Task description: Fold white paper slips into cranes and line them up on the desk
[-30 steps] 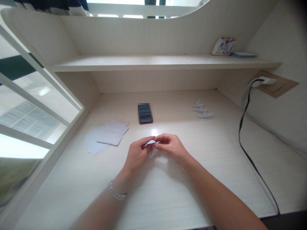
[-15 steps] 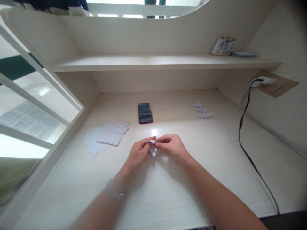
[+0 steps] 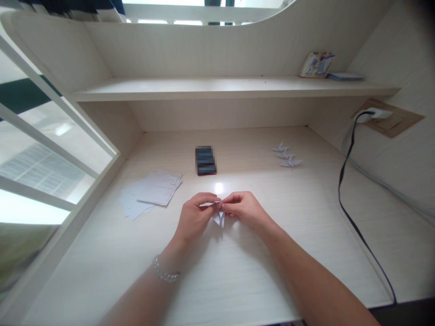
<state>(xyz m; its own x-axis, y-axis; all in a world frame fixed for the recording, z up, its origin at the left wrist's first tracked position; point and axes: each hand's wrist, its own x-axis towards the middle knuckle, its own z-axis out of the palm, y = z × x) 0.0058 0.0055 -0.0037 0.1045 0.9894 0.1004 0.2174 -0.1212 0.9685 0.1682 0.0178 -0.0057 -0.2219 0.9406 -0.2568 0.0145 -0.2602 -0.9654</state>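
Between my two hands is a small folded white paper point(image 3: 219, 218), its pointed lower end hanging below the fingers. My left hand point(image 3: 196, 216) pinches its upper left part between thumb and fingers. From the right, my right hand point(image 3: 243, 209) pinches the top edge close to the left fingertips. The fingers hide the upper portion of the paper. Several sheets of white paper point(image 3: 158, 188) lie fanned out on the desk to the left. At the back right, 3 small folded paper cranes point(image 3: 287, 156) stand in a row.
A dark pixelated rectangular object point(image 3: 205, 160) lies beyond my hands on the desk point(image 3: 217, 280). A black cable point(image 3: 343, 181) runs from the wall socket point(image 3: 396, 118) down the right side. Above the desk, a shelf point(image 3: 204, 86) holds a small colourful box point(image 3: 317, 65) and a flat bluish item point(image 3: 345, 77).
The folded paper has turned in my fingers, and its lower point now sits slightly lower and further right. My left hand's fingers have arched up a little; the right hand has barely moved.
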